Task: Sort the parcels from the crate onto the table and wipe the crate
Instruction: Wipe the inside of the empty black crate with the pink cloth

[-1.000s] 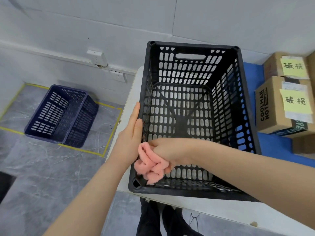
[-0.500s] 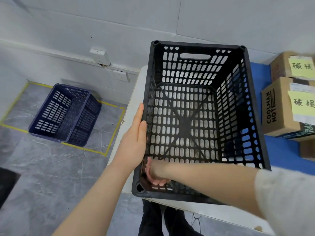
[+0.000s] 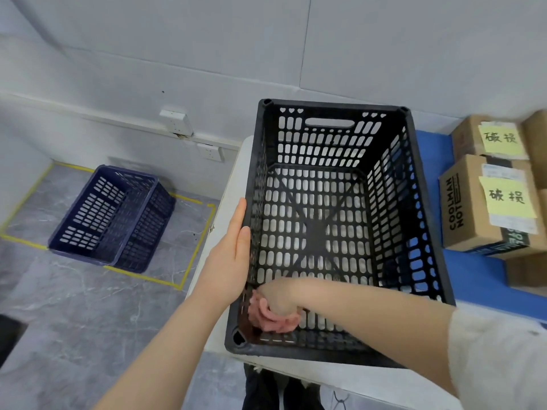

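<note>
Pink cloth (image 3: 273,321) half hidden under right hand (image 3: 281,295), cartons (image 3: 470,214) cropped at right edge

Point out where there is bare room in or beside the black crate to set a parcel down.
Free: the black crate floor from the right hand to the far wall; the blue mat strip between crate and cardboard parcels. Crowded: the crate's near-left corner, where the right hand grips the pink cloth and the left hand presses the outer wall; parcels stack at right.
</note>
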Tool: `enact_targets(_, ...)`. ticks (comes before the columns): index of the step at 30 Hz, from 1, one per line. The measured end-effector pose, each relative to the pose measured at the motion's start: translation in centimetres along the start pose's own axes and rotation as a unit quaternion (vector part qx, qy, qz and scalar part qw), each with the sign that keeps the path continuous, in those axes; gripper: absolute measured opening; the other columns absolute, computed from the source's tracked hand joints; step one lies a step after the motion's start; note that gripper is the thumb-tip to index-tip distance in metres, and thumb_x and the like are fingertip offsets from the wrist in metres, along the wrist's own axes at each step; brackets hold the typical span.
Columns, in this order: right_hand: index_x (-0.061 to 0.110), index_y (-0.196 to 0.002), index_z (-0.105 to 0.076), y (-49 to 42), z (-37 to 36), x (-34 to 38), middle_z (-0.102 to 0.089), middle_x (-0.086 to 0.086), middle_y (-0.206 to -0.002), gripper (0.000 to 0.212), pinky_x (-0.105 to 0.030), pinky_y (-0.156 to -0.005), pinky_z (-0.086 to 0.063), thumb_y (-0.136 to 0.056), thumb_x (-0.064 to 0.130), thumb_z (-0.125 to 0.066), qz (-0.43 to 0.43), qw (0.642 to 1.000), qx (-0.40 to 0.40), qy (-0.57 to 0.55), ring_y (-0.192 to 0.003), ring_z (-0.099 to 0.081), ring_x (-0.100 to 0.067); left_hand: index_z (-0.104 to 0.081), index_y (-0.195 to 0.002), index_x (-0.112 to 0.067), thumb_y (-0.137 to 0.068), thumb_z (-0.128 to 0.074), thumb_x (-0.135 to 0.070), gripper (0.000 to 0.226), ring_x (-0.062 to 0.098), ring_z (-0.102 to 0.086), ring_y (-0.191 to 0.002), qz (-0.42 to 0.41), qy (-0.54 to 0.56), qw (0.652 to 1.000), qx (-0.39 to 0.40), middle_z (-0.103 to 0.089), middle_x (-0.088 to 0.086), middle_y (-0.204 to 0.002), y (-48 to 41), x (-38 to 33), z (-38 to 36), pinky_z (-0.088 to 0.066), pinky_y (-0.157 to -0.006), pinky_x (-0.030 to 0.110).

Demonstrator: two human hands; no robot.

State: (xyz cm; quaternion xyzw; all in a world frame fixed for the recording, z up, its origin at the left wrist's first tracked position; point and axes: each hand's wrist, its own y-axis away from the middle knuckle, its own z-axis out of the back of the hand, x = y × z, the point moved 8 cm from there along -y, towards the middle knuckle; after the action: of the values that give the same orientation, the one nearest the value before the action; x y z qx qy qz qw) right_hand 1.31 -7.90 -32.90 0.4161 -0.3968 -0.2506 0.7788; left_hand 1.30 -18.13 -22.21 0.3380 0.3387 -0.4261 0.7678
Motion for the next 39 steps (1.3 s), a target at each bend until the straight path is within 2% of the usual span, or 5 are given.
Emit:
enact_targets(4,0.005,-0.114,-0.057,4.4,6.2,-3.7,-0.062,-0.015,-0.105,0.026,-0.029,-0.071,-0.057,-0.089,0.011,-0.061,0.076,0.958,-0.064,-0.267,-0.08,-0.061,-0.017,-0.003,-0.137,-0.067,-0.102,-0.022,-0.042,0.048,0.013,-0.062,-0.101,-0.007,0.005,1.0,-0.001,-0.063,-0.01,-0.12,-0.2,0.3,-0.2,-0.041,-0.085,0.025)
enact_targets(10,0.002,-0.139,-0.045,10.4,10.4,-5.1,-0.051,-0.015,-0.132,0.048,-0.041,-0.105,-0.038,-0.099,0.027,-0.053,0.302,0.584,0.01,-0.754,-0.114,-0.052,-0.026,-0.003,-0.136,-0.069,-0.1,-0.021,-0.046,0.047,0.011,-0.045,-0.128,-0.007,0.01,1.0,0.008,-0.039,-0.015,-0.148,-0.2,0.4,-0.3,-0.03,-0.099,0.022)
enact_targets(16,0.02,-0.136,-0.055,11.1,12.6,-5.6,-0.051,-0.011,-0.142,0.072,-0.053,-0.104,-0.037,-0.077,0.061,-0.066,0.363,0.388,-0.029,-0.846,-0.127,-0.051,-0.034,-0.005,-0.143,-0.058,-0.099,-0.021,-0.045,0.048,0.017,-0.047,-0.119,0.006,-0.092,0.996,-0.01,-0.045,-0.004,-0.142,-0.1,-0.6,0.3,-0.035,-0.096,0.032)
enact_targets(23,0.008,-0.138,-0.05,12.0,13.8,-5.1,-0.053,-0.014,-0.135,0.052,-0.048,-0.103,-0.041,-0.092,0.031,-0.056,0.391,0.463,-0.113,-0.787,-0.12,-0.053,-0.031,-0.036,-0.14,-0.039,-0.085,-0.038,-0.072,0.065,-0.025,-0.044,-0.104,-0.066,0.074,0.995,-0.021,-0.052,-0.032,-0.12,-2.8,-10.3,-0.8,-0.038,-0.082,0.005)
enact_targets(39,0.012,-0.127,-0.055,12.5,14.9,-10.4,-0.065,-0.009,-0.121,0.062,-0.04,-0.085,-0.058,-0.077,0.04,-0.077,0.148,0.619,-0.356,-0.684,-0.1,-0.07,-0.022,-0.06,-0.112,-0.025,-0.071,-0.072,-0.02,0.043,0.016,-0.066,-0.106,0.012,0.351,0.934,0.062,-0.069,-0.003,-0.113,-7.5,-9.4,-2.7,-0.052,-0.092,0.044)
